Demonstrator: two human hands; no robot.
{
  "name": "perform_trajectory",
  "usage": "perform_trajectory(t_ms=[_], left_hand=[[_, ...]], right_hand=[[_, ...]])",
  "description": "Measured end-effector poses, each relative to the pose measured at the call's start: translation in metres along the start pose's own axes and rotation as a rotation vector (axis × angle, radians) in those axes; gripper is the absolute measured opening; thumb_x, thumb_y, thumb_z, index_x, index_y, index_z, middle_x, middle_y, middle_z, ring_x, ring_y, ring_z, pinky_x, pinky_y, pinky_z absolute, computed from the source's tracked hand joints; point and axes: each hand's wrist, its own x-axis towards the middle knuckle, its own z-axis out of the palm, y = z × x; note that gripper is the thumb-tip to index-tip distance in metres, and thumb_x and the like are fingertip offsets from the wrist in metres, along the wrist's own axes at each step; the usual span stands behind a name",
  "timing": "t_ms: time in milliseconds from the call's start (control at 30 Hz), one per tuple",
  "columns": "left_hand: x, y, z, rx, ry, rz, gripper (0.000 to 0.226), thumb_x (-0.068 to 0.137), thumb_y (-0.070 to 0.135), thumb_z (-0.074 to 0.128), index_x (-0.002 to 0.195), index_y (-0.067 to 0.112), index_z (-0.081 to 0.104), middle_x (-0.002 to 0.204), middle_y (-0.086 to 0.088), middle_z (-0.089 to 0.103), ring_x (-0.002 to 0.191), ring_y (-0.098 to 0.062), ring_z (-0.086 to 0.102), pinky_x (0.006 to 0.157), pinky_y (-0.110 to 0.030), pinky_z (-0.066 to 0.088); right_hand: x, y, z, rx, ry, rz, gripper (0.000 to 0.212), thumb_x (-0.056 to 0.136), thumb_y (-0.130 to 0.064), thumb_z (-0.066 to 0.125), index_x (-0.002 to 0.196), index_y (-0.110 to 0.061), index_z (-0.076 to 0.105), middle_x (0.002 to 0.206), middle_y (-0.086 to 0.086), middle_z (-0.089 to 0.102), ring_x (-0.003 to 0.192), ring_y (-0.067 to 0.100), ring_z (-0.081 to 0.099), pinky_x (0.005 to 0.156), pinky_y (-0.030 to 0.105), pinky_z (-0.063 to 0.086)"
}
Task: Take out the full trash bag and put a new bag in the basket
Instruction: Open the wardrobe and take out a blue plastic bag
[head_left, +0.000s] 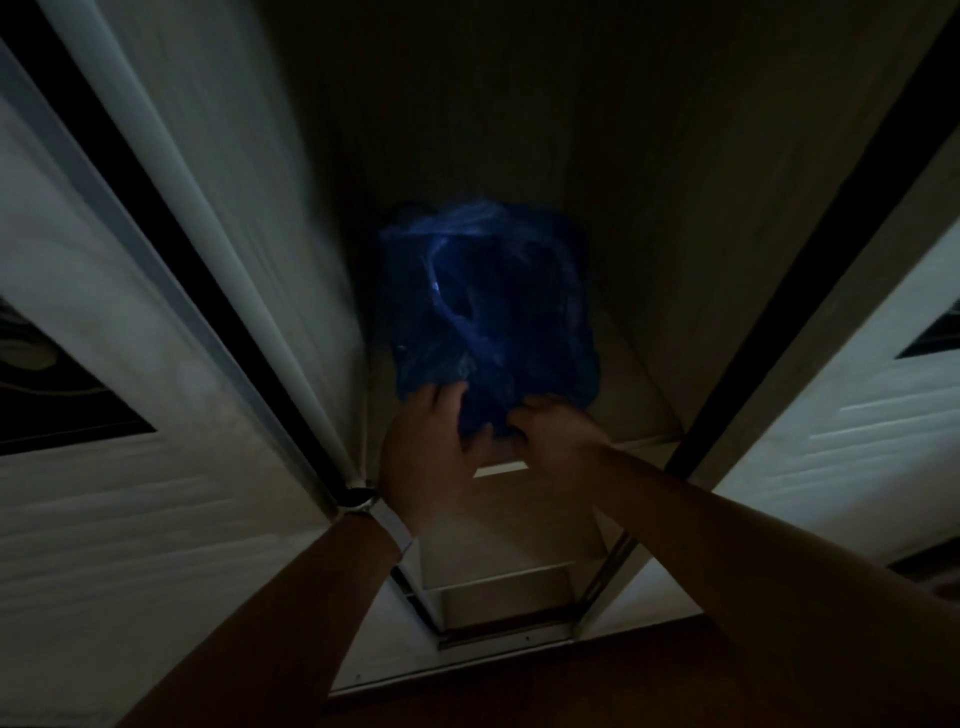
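Note:
A blue plastic bag (493, 306) lies crumpled on a shelf inside a dim, narrow cupboard, in the middle of the view. Both my hands reach in to its near edge. My left hand (431, 447), with a watch on the wrist, rests against the bag's lower left corner with fingers spread. My right hand (556, 436) has its fingers curled into the plastic at the bag's lower middle. No basket is in view.
The cupboard shelf (634, 374) ends in a pale front edge just under my hands. A white sliding door (171, 260) with a dark frame stands at the left, another door panel (857, 395) at the right. Lower shelves (498, 587) and a brown floor lie below.

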Motion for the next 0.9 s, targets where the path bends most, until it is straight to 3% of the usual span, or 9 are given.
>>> perform_trajectory(t_ms=[133,233,333,467,567,633,667,767,900], left_hand=[[0.003,0.019,-0.021,-0.201,0.148,-0.048,0.087,0.071,0.060,0.070,0.138,0.012,0.040,0.130,-0.011,0.051,0.120,-0.023,0.049,0.093,-0.037,0.047],[0.014,0.036,-0.035,-0.322,0.177,-0.085,0.095,0.070,0.064,0.071,0.142,0.015,0.036,0.136,-0.005,0.049,0.125,-0.017,0.048,0.100,-0.032,0.046],[0.030,0.043,-0.051,-0.349,0.218,-0.141,0.069,0.078,0.058,0.065,0.132,0.021,0.046,0.125,0.002,0.059,0.114,-0.013,0.058,0.091,-0.034,0.052],[0.036,0.044,-0.071,-0.319,0.287,-0.051,0.017,0.089,0.031,0.059,0.101,0.020,0.063,0.095,0.002,0.068,0.089,-0.016,0.065,0.074,-0.027,0.049],[0.026,0.044,-0.083,-0.293,0.246,0.048,0.009,0.091,0.030,0.057,0.092,0.025,0.064,0.084,0.007,0.066,0.078,-0.010,0.062,0.069,-0.022,0.046],[0.019,0.045,-0.094,-0.282,0.263,0.104,0.012,0.091,0.034,0.054,0.089,0.026,0.064,0.079,0.009,0.064,0.074,-0.007,0.060,0.068,-0.022,0.046],[0.016,0.047,-0.099,-0.275,0.276,0.121,0.015,0.091,0.036,0.054,0.089,0.026,0.064,0.078,0.009,0.063,0.074,-0.007,0.060,0.068,-0.023,0.047],[0.006,0.054,-0.118,-0.241,0.319,0.135,0.021,0.090,0.041,0.053,0.092,0.024,0.064,0.079,0.008,0.063,0.076,-0.009,0.060,0.068,-0.027,0.047],[-0.007,0.060,-0.141,-0.114,0.379,0.145,0.031,0.089,0.048,0.051,0.087,0.020,0.064,0.075,0.005,0.062,0.070,-0.014,0.059,0.061,-0.029,0.046]], right_hand=[[-0.028,-0.017,0.002,-0.081,-0.013,-0.030,0.034,0.095,-0.026,0.045,0.126,-0.021,0.055,0.123,0.009,0.057,0.110,0.030,0.054,0.082,0.037,0.048],[-0.044,-0.033,0.001,-0.097,-0.013,-0.068,0.034,0.095,-0.028,0.042,0.123,-0.022,0.059,0.123,0.008,0.059,0.110,0.031,0.055,0.088,0.040,0.049],[-0.058,-0.048,-0.003,-0.091,0.040,-0.076,0.030,0.094,-0.028,0.045,0.114,-0.017,0.064,0.114,0.010,0.063,0.102,0.032,0.059,0.085,0.039,0.049],[-0.074,-0.064,-0.026,-0.007,0.239,-0.082,0.028,0.092,-0.034,0.048,0.095,-0.014,0.066,0.095,0.007,0.064,0.083,0.026,0.063,0.065,0.038,0.052],[-0.077,-0.066,-0.059,0.072,0.556,-0.057,0.027,0.090,-0.036,0.050,0.103,-0.017,0.065,0.099,0.004,0.062,0.080,0.015,0.059,0.059,0.032,0.052],[-0.072,-0.062,-0.089,0.140,0.729,0.025,0.035,0.089,-0.041,0.051,0.119,-0.024,0.055,0.112,-0.004,0.052,0.088,0.003,0.051,0.066,0.017,0.045],[-0.068,-0.059,-0.106,0.193,0.773,0.073,0.041,0.087,-0.045,0.051,0.124,-0.028,0.049,0.117,-0.008,0.045,0.094,0.001,0.048,0.071,0.016,0.043],[-0.048,-0.050,-0.149,0.284,0.769,0.100,0.059,0.083,-0.049,0.056,0.135,-0.032,0.035,0.132,-0.007,0.036,0.116,0.012,0.046,0.085,0.028,0.046],[-0.020,-0.049,-0.178,0.214,0.521,-0.027,0.059,0.089,-0.042,0.058,0.140,-0.020,0.037,0.137,0.006,0.046,0.122,0.025,0.046,0.098,0.039,0.044]])
